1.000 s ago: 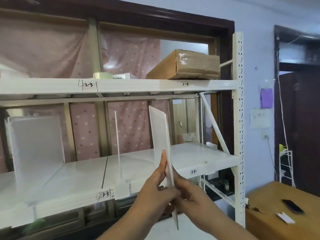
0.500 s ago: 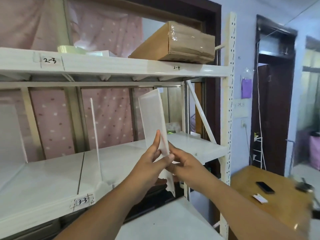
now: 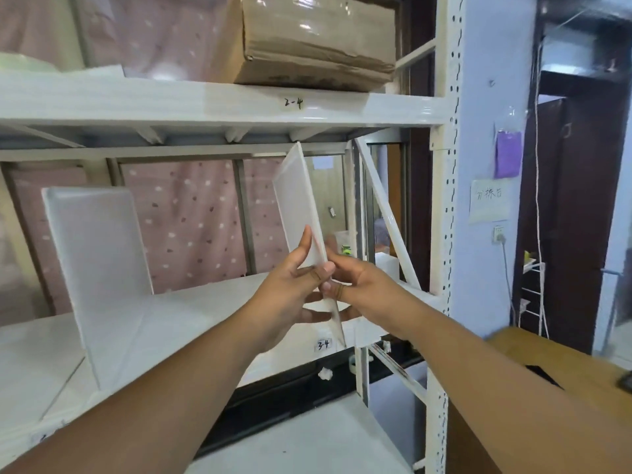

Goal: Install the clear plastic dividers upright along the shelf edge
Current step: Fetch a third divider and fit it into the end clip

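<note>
The shelf (image 3: pixel 205 323) edge below my hands reads "3-4" (image 3: pixel 323 344); the beam above reads "2-4" (image 3: pixel 293 103). I pinch a clear divider (image 3: pixel 301 203) between both hands, long axis near upright, top leaning left and far. My left hand (image 3: pixel 290 295) grips its left face, my right hand (image 3: pixel 359 285) its right. Another divider (image 3: pixel 99 268) stands upright on the shelf, left.

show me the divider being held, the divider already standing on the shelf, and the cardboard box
held divider (image 3: pixel 299 196), head view, on its upper flat face above the hands
standing divider (image 3: pixel 97 268), head view, middle of its frosted panel
cardboard box (image 3: pixel 318 39), head view, on its front face on the upper shelf
</note>
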Tool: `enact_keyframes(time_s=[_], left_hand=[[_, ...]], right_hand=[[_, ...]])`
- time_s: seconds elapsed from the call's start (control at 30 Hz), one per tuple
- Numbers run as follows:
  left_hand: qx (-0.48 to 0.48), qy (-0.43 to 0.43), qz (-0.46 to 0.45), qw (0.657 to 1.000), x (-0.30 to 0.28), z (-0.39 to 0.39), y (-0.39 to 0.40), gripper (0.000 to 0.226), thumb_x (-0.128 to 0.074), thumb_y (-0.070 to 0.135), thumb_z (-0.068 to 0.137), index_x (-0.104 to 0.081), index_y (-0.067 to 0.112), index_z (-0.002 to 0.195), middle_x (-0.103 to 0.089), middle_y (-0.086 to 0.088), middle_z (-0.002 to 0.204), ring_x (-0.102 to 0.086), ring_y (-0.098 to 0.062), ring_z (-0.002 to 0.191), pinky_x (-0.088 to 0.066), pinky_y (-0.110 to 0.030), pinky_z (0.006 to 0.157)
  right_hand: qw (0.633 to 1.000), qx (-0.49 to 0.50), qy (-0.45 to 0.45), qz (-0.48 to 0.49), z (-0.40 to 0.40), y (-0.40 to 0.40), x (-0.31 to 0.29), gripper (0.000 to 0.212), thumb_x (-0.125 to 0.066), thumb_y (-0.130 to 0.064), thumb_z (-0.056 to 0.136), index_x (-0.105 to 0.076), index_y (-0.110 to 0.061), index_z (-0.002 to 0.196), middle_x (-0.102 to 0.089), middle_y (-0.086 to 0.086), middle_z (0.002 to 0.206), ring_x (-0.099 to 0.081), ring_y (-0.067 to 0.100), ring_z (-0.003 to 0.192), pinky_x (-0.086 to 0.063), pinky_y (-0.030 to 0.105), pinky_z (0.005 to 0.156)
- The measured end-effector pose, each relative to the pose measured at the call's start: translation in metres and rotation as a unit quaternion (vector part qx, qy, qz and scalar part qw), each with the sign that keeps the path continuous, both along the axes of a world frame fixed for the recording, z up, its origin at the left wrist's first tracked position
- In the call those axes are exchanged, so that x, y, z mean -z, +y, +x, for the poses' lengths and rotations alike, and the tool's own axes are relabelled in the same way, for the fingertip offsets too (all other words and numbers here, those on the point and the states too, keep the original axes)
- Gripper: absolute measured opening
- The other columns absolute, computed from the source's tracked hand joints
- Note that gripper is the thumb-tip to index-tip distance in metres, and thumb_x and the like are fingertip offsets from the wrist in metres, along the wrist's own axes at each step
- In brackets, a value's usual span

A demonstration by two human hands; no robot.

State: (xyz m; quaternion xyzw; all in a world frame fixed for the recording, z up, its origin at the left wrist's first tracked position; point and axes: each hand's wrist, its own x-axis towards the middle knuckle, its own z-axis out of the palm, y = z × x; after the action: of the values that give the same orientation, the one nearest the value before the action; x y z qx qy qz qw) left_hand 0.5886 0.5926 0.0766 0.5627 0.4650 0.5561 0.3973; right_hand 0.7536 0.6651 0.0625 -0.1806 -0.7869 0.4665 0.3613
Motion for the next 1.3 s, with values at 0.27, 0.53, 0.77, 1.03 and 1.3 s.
enact_keyframes(time_s=[0.27,0.53,0.77,1.03,1.3], left_hand=[[-0.022,-0.004,0.009,1.0,-0.006,0.037,0.076,0.096,-0.086,0.05,0.076,-0.036,0.059,0.157,-0.079,-0.002,0.128,-0.079,-0.033,0.11,-0.063,-0.063,0.094],[-0.054,-0.007,0.008,0.998,-0.003,0.043,0.119,0.088,-0.081,0.049,0.081,-0.038,0.058,0.157,-0.084,0.004,0.113,-0.082,-0.027,0.098,-0.067,-0.056,0.085],[-0.091,-0.004,0.002,0.996,0.005,0.043,0.135,0.074,-0.076,0.037,0.096,-0.039,0.057,0.157,-0.074,-0.008,0.135,-0.075,-0.031,0.113,-0.063,-0.06,0.094],[-0.106,0.001,0.006,0.994,0.01,0.038,0.146,0.071,-0.078,0.037,0.095,-0.044,0.058,0.154,-0.075,-0.014,0.127,-0.074,-0.023,0.094,-0.066,-0.055,0.09],[-0.133,0.02,0.003,0.991,0.019,0.042,0.16,0.064,-0.078,0.035,0.096,-0.052,0.054,0.151,-0.082,0.007,0.099,-0.074,-0.023,0.087,-0.064,-0.037,0.067]], right_hand=[[1.0,-0.006,-0.001,-0.013,0.033,0.073,-0.006,0.037,-0.066,-0.028,0.104,-0.063,-0.04,0.139,-0.074,-0.014,0.128,-0.073,0.011,0.116,-0.059,0.061,0.096],[0.999,-0.017,0.023,-0.032,0.031,0.108,-0.001,0.037,-0.061,-0.023,0.107,-0.06,-0.028,0.144,-0.07,-0.002,0.136,-0.071,0.022,0.121,-0.055,0.067,0.099],[0.998,-0.018,0.028,-0.046,0.025,0.121,0.007,0.025,-0.061,-0.024,0.106,-0.067,-0.028,0.13,-0.075,-0.013,0.121,-0.073,0.017,0.115,-0.055,0.065,0.1],[0.999,-0.006,0.031,-0.041,0.018,0.132,0.015,0.033,-0.059,-0.019,0.108,-0.065,-0.038,0.134,-0.072,-0.014,0.13,-0.071,0.018,0.117,-0.058,0.054,0.098],[0.998,-0.005,0.046,-0.052,0.019,0.142,0.029,0.036,-0.059,-0.009,0.106,-0.065,-0.029,0.136,-0.069,-0.014,0.136,-0.074,0.017,0.11,-0.064,0.044,0.086]])
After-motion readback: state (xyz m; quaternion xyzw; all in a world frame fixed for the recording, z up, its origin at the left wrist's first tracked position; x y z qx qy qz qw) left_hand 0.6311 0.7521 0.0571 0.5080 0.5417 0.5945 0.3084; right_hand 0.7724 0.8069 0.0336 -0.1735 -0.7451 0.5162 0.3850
